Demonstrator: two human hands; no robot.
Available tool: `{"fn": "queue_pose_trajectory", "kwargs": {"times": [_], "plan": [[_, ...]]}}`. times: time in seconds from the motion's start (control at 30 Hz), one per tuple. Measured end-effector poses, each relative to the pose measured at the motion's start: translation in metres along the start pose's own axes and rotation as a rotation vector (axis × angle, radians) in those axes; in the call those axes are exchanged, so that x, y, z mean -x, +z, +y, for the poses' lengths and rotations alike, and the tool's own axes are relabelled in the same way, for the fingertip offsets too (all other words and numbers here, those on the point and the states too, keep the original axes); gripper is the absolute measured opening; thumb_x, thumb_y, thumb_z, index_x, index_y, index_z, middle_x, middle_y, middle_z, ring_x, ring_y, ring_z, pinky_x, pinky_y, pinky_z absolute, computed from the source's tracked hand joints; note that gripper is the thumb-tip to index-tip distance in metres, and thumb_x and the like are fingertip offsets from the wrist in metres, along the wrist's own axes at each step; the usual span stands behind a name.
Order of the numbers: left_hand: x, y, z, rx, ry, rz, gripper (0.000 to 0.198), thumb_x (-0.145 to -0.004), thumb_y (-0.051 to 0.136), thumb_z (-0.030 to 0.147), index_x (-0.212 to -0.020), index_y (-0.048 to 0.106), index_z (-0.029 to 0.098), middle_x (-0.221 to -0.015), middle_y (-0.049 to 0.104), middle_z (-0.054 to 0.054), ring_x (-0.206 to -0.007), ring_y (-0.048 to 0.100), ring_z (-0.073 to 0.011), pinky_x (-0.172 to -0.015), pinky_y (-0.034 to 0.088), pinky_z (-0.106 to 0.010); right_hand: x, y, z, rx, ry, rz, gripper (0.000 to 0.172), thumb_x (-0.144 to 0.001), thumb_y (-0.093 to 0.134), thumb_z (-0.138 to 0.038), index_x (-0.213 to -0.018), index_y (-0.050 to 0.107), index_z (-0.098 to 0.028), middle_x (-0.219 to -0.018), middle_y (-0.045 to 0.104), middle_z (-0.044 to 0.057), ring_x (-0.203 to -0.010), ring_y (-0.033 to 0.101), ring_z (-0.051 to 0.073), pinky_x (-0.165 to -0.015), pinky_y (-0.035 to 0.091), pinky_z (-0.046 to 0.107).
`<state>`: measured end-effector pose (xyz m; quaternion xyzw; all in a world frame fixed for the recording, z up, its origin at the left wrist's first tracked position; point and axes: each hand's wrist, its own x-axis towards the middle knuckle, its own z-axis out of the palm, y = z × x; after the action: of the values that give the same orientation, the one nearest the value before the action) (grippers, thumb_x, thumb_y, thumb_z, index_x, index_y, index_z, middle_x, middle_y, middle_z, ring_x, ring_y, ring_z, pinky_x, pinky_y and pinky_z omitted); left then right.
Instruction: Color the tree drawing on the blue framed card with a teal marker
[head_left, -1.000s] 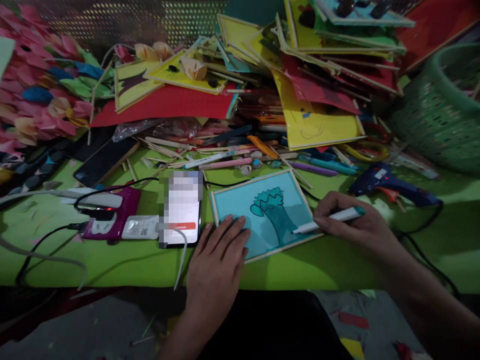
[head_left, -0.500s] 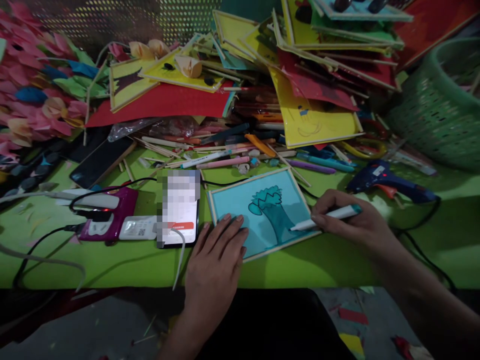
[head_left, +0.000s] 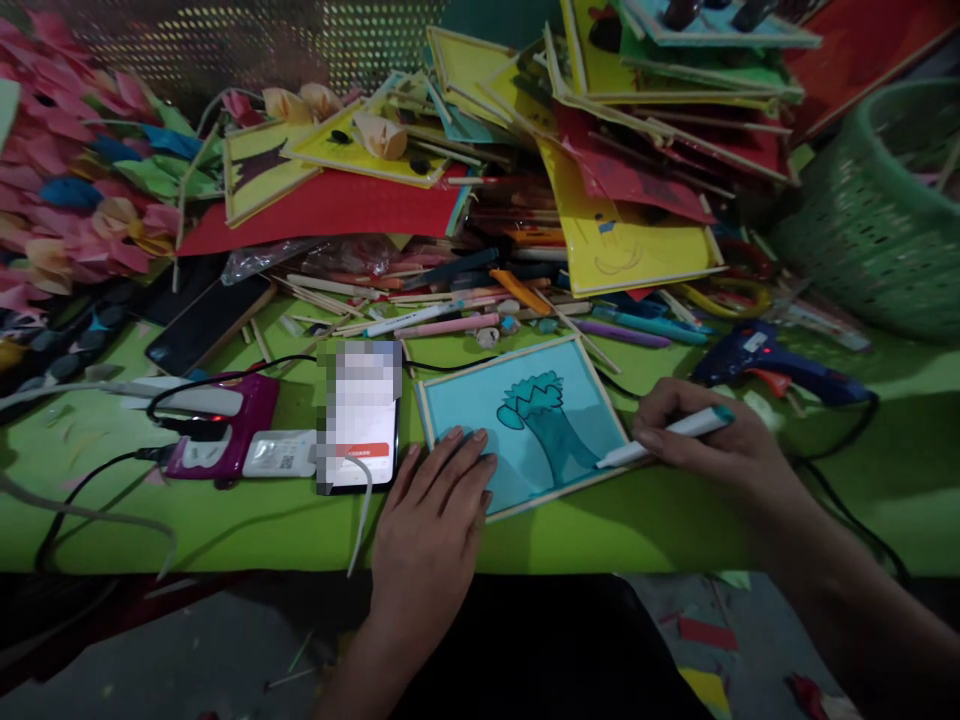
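Note:
A light-blue sheet (head_left: 469, 395) edged with thin wooden sticks lies tilted on the green table. On it is a drawn tree (head_left: 551, 430) with a teal-coloured trunk and a scalloped top outlined in dark ink. My left hand (head_left: 435, 510) rests flat on the sheet's lower left corner, fingers stretched out. My right hand (head_left: 697, 440) pinches a white marker (head_left: 667, 437) with a teal end. The marker's tip touches or nearly touches the sheet at the lower right of the trunk.
Left of the sheet lie a lit phone (head_left: 364, 415) and a purple power strip (head_left: 255, 430) with cables. A blue glue gun (head_left: 780, 365) sits to the right, near a green basket (head_left: 877, 220). Pens, sticks and framed pictures (head_left: 637, 220) pile up behind.
My right hand has shifted slightly right with the marker, whose tip moved from inside the trunk's base toward its right edge. My left hand stays in place.

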<state>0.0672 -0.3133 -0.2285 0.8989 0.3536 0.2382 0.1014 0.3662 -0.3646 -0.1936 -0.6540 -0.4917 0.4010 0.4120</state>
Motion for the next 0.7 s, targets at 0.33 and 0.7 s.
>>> {"fn": "queue_pose_trajectory", "kwargs": {"times": [0.33,0.7], "plan": [[-0.0018,-0.0009,0.0003,-0.013,0.010,0.006,0.027,-0.104,0.051,0.016,-0.125,0.066,0.023,-0.141,0.070,-0.001,-0.136,0.062,-0.0228,-0.121,0.040,-0.046,-0.0045,0.0059,-0.0029,-0.001,-0.019,-0.042,0.022,-0.086,0.080,-0.041,-0.081,0.069,-0.023,-0.069,0.063,-0.001,-0.058,0.050,0.013,-0.053,0.036,0.026],[-0.0003,-0.0003,0.0004,-0.003,0.004,0.003,0.027,-0.104,0.051,0.016,-0.125,0.066,0.023,-0.142,0.069,0.000,-0.137,0.061,-0.0226,-0.121,0.038,-0.045,-0.0029,0.0054,-0.0035,0.010,-0.022,-0.048,0.024,-0.085,0.080,-0.045,-0.077,0.069,-0.024,-0.067,0.061,-0.001,-0.057,0.049,0.014,-0.052,0.035,0.027]]}}
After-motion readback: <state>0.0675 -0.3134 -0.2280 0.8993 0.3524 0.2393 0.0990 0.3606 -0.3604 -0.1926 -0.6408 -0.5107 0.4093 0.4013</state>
